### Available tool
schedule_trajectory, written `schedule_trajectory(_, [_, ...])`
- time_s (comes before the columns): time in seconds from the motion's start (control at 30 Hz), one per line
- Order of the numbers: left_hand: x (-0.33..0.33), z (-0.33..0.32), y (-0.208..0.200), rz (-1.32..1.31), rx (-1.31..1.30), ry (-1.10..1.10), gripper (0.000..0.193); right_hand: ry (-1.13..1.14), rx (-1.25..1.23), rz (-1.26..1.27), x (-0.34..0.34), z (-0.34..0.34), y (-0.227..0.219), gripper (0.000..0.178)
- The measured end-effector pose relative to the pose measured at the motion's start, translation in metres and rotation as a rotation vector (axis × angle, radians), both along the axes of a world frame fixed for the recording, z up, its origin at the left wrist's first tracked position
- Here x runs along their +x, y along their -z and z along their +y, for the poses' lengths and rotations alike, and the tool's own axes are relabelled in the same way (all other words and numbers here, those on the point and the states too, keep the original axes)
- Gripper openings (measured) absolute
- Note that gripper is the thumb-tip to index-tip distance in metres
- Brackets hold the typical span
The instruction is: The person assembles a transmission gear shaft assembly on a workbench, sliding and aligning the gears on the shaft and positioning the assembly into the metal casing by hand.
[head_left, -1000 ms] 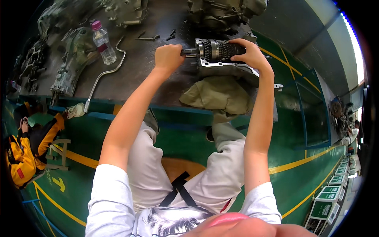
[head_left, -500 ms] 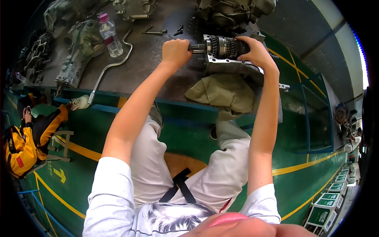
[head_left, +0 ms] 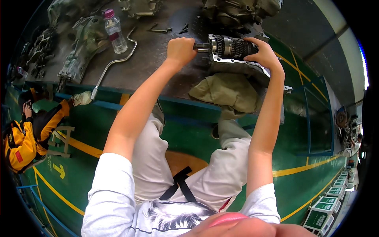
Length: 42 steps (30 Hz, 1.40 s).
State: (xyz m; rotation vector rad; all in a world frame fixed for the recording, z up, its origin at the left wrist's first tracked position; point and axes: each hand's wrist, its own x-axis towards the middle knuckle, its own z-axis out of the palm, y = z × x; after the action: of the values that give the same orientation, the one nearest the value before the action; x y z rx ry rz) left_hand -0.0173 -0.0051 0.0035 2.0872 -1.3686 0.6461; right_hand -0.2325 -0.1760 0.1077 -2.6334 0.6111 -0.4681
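Note:
A gear shaft (head_left: pixel 228 46) with several dark toothed gears lies across an open metal gearbox housing (head_left: pixel 237 67) near the table's front edge. My left hand (head_left: pixel 181 52) is closed in a fist round the splined end that sticks out to the left. With thumb and fingers apart, my right hand (head_left: pixel 265 56) grips the gears at the other end from the right. Below the housing an olive cloth (head_left: pixel 223 91) hangs over the table edge. How deep the shaft sits in the housing I cannot tell.
On the metal table (head_left: pixel 158 59) stand a water bottle (head_left: pixel 115 33) with a pink cap, a bent wrench (head_left: pixel 114 63), bolts (head_left: pixel 160 30) and a large casting (head_left: pixel 75 59). Another gearbox casting (head_left: pixel 237 14) stands behind the housing. A seated person (head_left: pixel 27 138) is at far left.
The bench and what lies on it have shifted slightly right in the picture, my hands with them. Both hands keep their hold on the gear shaft.

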Motion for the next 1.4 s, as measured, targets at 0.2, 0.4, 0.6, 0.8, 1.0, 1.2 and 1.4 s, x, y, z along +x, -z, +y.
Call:
schedule_trajectory(0.2, [0.002, 0.000, 0.001, -0.002, -0.009, -0.004, 0.015, -0.028, -0.034, -0.002, 0.003, -0.001, 0.001, 0.064])
schedule_trajectory(0.4, [0.003, 0.000, 0.001, 0.043, 0.029, -0.016, 0.017, 0.019, -0.043, 0.015, 0.007, 0.006, 0.001, 0.064])
schedule_trajectory(0.6, [0.002, 0.001, 0.000, 0.027, 0.024, -0.007, 0.019, -0.050, -0.029, -0.042, 0.007, 0.008, 0.002, 0.062])
schedule_trajectory(0.8, [-0.002, 0.001, -0.001, 0.004, 0.012, -0.005, 0.018, -0.044, -0.037, -0.022, 0.002, 0.005, 0.001, 0.061])
schedule_trajectory(1.0, [0.000, -0.002, 0.006, -0.011, -0.053, 0.029, 0.018, -0.137, -0.177, -0.184, -0.001, 0.041, -0.022, 0.044])
schedule_trajectory(1.2, [0.010, 0.002, 0.009, -0.013, -0.110, 0.042, 0.020, -0.206, 0.034, 0.140, -0.057, 0.110, -0.009, 0.047])
schedule_trajectory(1.4, [0.008, 0.002, 0.012, -0.002, -0.074, 0.064, 0.019, -0.138, -0.084, 0.200, -0.073, 0.125, 0.063, 0.073])
